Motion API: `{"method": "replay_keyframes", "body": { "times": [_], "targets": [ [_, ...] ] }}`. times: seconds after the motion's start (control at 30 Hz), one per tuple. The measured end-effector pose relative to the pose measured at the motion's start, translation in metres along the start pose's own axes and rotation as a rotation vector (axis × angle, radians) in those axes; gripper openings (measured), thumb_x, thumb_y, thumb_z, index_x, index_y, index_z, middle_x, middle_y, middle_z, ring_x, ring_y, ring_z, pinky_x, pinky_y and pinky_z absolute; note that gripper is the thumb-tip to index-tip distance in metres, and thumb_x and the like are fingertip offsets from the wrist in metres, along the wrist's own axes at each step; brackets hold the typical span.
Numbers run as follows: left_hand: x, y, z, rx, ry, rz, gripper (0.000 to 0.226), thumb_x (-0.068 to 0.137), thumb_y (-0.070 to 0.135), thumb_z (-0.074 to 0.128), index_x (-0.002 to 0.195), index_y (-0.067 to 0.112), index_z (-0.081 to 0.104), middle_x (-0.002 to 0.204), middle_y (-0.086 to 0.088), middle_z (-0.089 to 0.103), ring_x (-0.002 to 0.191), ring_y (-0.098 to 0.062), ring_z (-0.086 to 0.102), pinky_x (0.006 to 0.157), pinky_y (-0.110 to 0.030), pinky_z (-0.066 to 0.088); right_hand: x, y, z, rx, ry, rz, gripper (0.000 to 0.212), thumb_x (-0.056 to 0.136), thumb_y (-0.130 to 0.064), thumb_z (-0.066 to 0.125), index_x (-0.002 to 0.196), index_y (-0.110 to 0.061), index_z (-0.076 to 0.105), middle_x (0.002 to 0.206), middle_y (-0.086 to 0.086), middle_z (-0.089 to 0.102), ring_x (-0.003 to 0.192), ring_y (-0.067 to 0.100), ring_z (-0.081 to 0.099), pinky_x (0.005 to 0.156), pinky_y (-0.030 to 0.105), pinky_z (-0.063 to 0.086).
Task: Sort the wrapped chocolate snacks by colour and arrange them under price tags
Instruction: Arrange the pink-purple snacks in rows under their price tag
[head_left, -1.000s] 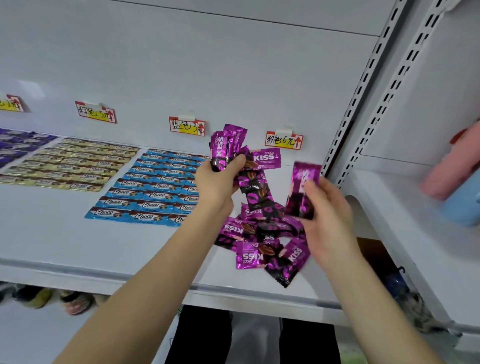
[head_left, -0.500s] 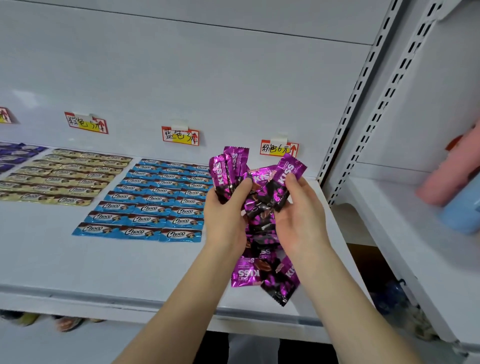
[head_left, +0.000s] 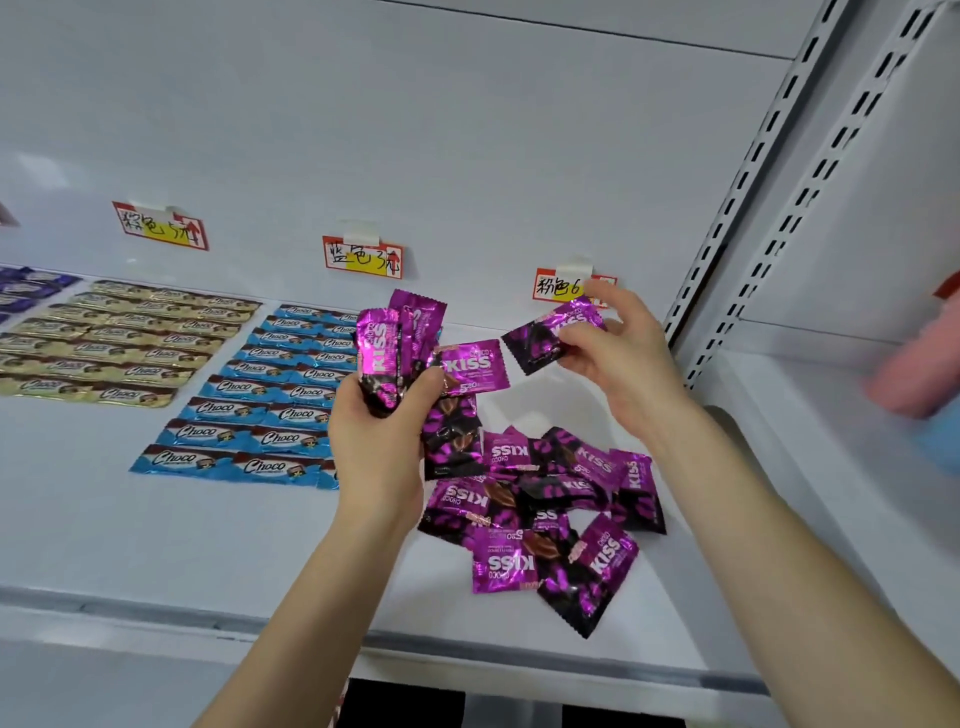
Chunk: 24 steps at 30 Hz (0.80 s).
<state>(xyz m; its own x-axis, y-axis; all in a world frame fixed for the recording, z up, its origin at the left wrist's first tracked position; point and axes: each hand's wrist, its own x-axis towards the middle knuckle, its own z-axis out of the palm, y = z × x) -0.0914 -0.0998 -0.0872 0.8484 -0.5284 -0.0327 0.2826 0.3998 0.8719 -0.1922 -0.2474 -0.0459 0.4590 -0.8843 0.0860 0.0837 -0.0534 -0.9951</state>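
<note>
My left hand (head_left: 382, 436) grips a bunch of magenta KISS packets (head_left: 400, 343) above the white shelf (head_left: 156, 540). My right hand (head_left: 618, 358) pinches a single magenta KISS packet (head_left: 545, 338) just below the rightmost price tag (head_left: 558, 286). A loose pile of magenta packets (head_left: 545, 509) lies on the shelf between my forearms. Blue Choco bars (head_left: 260, 405) lie in neat rows under the middle price tag (head_left: 363, 257). Gold Choco bars (head_left: 114, 343) lie in rows under the left price tag (head_left: 161, 228).
Dark purple bars (head_left: 26, 288) show at the far left edge. Slotted shelf uprights (head_left: 748, 171) rise on the right. A neighbouring shelf (head_left: 810, 415) carries blurred pink and blue items (head_left: 924, 374). The shelf's front edge (head_left: 156, 613) runs below.
My right hand has pulled apart from the left, carrying one magenta packet up and right toward the rightmost tag. The left hand's bunch stays raised.
</note>
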Motion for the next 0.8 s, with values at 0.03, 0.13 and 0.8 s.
{"method": "replay_keyframes", "body": {
  "times": [0.03, 0.13, 0.8],
  "targets": [
    [0.002, 0.002, -0.002, 0.001, 0.009, -0.001, 0.021, 0.079, 0.008, 0.07, 0.096, 0.015, 0.06, 0.09, -0.001, 0.072, 0.083, -0.019, 0.071, 0.068, -0.032, 0.058, 0.009, 0.002, 0.002, -0.073, -0.031, -0.02, 0.035, 0.08, 0.007, 0.06, 0.101, -0.021, 0.055, 0.089, 0.005, 0.061, 0.08, 0.018, 0.06, 0.064, 0.021, 0.056],
    [0.006, 0.008, -0.008, -0.021, 0.04, 0.009, 0.025, 0.079, 0.008, 0.07, 0.102, 0.011, 0.06, 0.093, -0.003, 0.071, 0.083, -0.019, 0.071, 0.061, -0.027, 0.057, 0.033, 0.015, 0.007, -0.339, -0.086, -0.17, 0.025, 0.079, 0.002, 0.064, 0.08, -0.022, 0.057, 0.083, -0.002, 0.06, 0.08, 0.015, 0.057, 0.071, 0.019, 0.049],
    [0.016, 0.009, -0.018, -0.025, 0.1, -0.077, 0.025, 0.079, 0.012, 0.07, 0.103, 0.013, 0.061, 0.09, -0.001, 0.074, 0.079, -0.017, 0.072, 0.057, -0.025, 0.056, 0.079, 0.078, 0.02, -1.405, -0.443, -0.247, 0.042, 0.098, -0.031, 0.031, 0.132, -0.013, 0.047, 0.135, 0.008, 0.045, 0.124, 0.027, 0.037, 0.099, 0.038, 0.036]
  ]
}}
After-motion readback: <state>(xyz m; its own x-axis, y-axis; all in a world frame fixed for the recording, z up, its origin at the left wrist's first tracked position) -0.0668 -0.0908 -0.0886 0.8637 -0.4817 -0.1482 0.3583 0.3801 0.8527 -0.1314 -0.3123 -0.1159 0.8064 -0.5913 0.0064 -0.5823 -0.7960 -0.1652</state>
